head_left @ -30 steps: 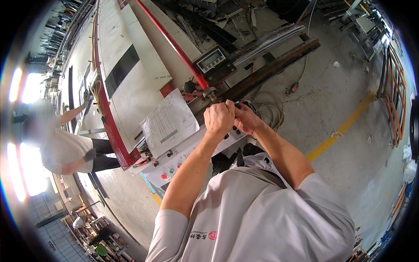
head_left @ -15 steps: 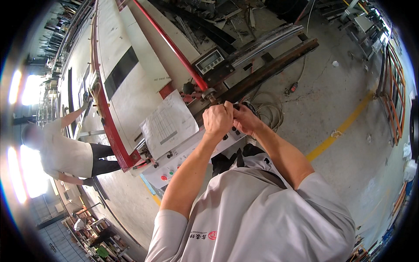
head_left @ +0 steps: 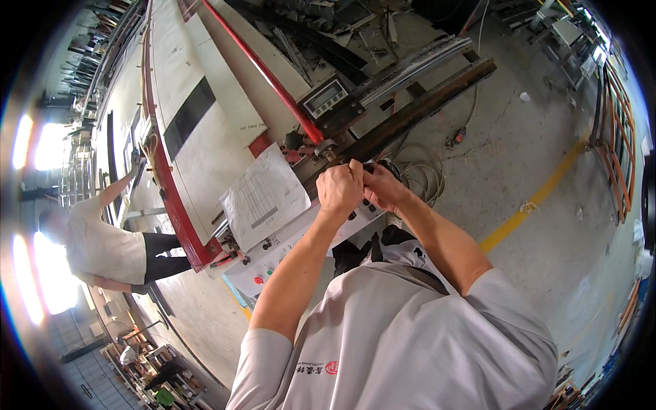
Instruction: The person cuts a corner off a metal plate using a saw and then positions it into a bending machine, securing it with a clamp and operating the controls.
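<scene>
Both of my hands meet at the end of a machine, just below the metal collar (head_left: 326, 147) of a long red bar (head_left: 263, 65). My left hand (head_left: 339, 189) is closed in a fist, knuckles up. Pressed against it, my right hand (head_left: 384, 187) has its fingers curled inward. Whatever they grip is covered by the fingers. A dark knob shows just under the left hand. Beside my left hand lies a printed paper sheet (head_left: 266, 195). Past the hands, a dark steel rail (head_left: 417, 113) runs off to the right, near a digital readout box (head_left: 324, 100).
A panel with red and green buttons (head_left: 258, 280) sits left of my body. A large white board (head_left: 198, 137) lies on the red-framed machine. Coiled cable (head_left: 420, 174) rests on the floor at right. A co-worker (head_left: 109, 239) stands at far left. Orange racks (head_left: 615, 137) stand far right.
My hands keep nearly the same place and closed pose. The view has shifted very slightly. The co-worker at the left has moved a little.
</scene>
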Available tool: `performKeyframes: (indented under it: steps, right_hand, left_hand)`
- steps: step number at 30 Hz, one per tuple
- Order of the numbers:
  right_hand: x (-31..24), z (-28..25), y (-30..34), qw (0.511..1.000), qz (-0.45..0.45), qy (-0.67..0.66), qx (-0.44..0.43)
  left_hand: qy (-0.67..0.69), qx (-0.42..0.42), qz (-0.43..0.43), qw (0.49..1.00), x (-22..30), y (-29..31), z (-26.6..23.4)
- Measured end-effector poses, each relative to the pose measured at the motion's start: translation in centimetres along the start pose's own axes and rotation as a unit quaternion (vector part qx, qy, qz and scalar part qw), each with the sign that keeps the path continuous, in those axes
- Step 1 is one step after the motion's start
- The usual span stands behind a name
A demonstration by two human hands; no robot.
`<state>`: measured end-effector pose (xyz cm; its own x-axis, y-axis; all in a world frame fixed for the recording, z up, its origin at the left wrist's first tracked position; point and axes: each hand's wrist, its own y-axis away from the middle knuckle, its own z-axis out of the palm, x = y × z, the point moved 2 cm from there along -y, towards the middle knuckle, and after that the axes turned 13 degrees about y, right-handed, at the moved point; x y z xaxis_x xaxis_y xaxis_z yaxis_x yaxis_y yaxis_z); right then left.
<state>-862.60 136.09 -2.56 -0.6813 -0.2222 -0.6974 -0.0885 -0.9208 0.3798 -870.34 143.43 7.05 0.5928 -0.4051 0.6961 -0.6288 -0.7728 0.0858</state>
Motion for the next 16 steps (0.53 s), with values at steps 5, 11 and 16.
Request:
performKeyframes:
  steps: [5, 11, 16]
  right_hand:
    - [-0.8, 0.4, 0.3, 1.000, 0.009, 0.010, 0.003]
    - [-3.4, 0.1, 2.7, 0.902, -0.113, 0.378, 0.175]
    - [-9.3, 6.4, 2.0, 0.720, -0.289, 0.619, 0.118]
  left_hand:
    - [0.005, -0.041, -0.019, 0.999, -0.3, 0.1, -0.5]
    - [0.095, 0.127, 0.118, 0.980, -2.4, 2.3, -3.9]
    - [0.145, 0.135, 0.096, 0.975, -4.5, 7.0, -5.7]
